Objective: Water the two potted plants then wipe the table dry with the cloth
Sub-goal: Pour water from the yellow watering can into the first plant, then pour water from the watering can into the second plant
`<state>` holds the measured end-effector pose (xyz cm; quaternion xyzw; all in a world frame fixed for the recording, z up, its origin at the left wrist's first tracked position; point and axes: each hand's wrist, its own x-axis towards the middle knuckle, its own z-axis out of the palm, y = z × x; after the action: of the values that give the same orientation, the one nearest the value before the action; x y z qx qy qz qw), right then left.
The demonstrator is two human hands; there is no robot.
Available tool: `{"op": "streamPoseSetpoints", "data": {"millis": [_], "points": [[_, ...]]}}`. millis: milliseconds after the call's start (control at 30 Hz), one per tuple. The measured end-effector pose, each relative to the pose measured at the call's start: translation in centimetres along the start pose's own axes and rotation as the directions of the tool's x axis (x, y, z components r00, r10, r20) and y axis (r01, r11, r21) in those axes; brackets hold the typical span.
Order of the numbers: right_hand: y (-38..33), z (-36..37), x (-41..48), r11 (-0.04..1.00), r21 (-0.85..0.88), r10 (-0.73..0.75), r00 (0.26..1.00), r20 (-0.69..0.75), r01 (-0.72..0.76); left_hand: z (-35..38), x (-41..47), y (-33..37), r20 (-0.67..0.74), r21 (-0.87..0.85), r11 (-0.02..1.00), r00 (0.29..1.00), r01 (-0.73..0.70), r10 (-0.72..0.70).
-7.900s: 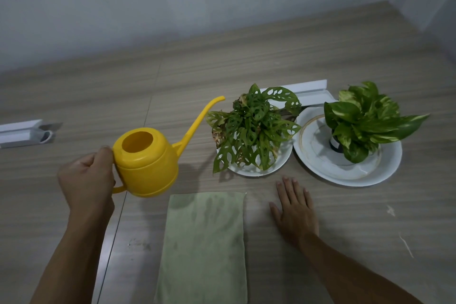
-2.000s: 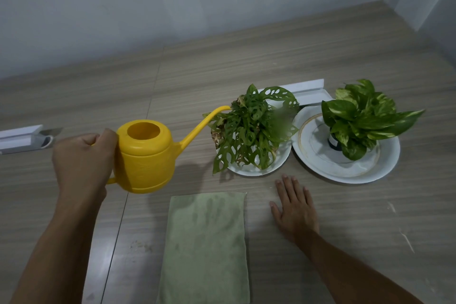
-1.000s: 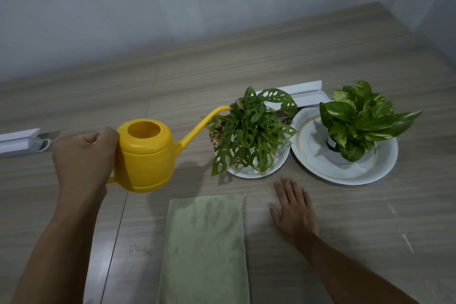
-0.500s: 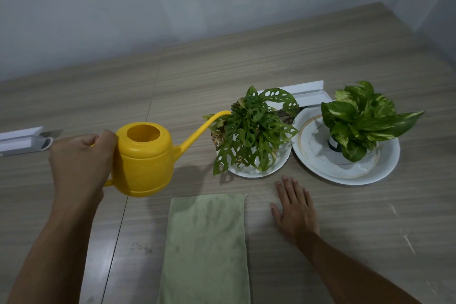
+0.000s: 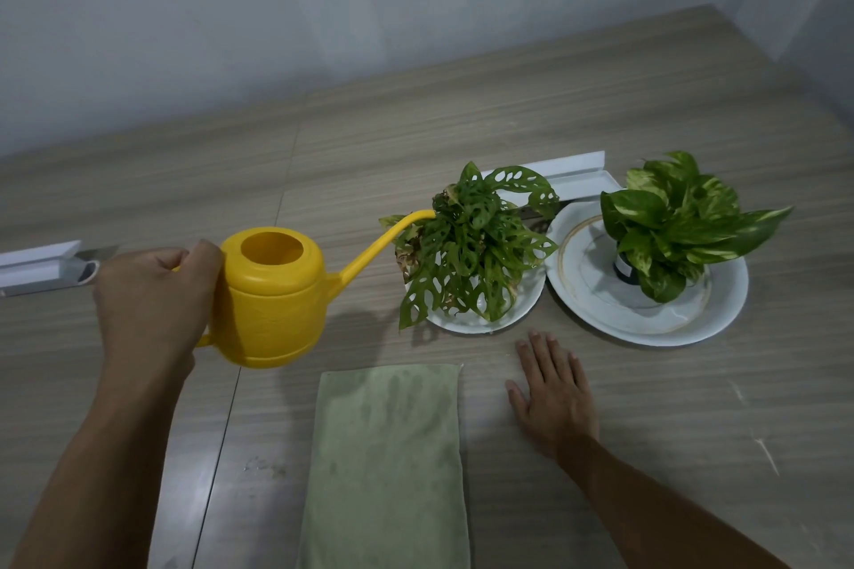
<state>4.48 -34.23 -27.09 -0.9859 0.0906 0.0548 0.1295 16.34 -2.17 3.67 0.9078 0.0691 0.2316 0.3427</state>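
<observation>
Yellow watering can [image 5: 272, 300], handle [image 5: 203, 341] wrapped in the curled fingers [image 5: 161, 261] of the left hand [image 5: 152, 305], is held up so its spout [image 5: 369, 250] reaches the monstera [image 5: 471, 254]. The right hand [image 5: 552, 393] rests flat and empty on the desk [image 5: 508, 120]. The green cloth [image 5: 388, 462] lies beside it, ready for wiping.

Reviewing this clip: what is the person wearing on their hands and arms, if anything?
Nothing shows. The left hand and right hand are bare: no gloves, rings or watch on the sides in view. The left forearm and right forearm are uncovered to the bottom frame edge, with no sleeve, bracelet or marking visible.
</observation>
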Motion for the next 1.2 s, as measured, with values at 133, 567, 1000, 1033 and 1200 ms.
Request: {"op": "streamPoseSetpoints", "data": {"millis": [133, 567, 1000, 1033, 1200], "points": [[0.2, 0.3, 0.1, 1.000, -0.018, -0.005, 1.000, 0.027, 0.005, -0.2, -0.1, 0.2, 0.019, 0.005, 0.999, 0.999, -0.048, 0.048], [0.0, -0.1, 0.0, 0.999, -0.033, 0.001, 0.998, 0.055, 0.001, -0.3, -0.2, 1.0, 0.012, -0.026, 0.997, 0.998, -0.067, 0.068], [0.0, -0.2, -0.1, 0.999, -0.027, 0.027, 0.998, 0.059, -0.025, 0.3, 0.1, -0.2, 0.007, -0.048, 0.998, 0.999, -0.046, 0.046], [-0.2, -0.4, -0.1, 0.999, -0.021, 0.027, 0.997, 0.069, -0.026, 0.5, -0.1, -0.7, 0.012, -0.066, 0.998, 1.000, -0.001, 0.002], [0.0, -0.7, 0.2, 1.000, -0.024, 0.003, 0.991, 0.133, 0.000, 2.0, -1.9, -3.6, 0.021, -0.222, 0.937, 0.962, 0.271, -0.273]]}}
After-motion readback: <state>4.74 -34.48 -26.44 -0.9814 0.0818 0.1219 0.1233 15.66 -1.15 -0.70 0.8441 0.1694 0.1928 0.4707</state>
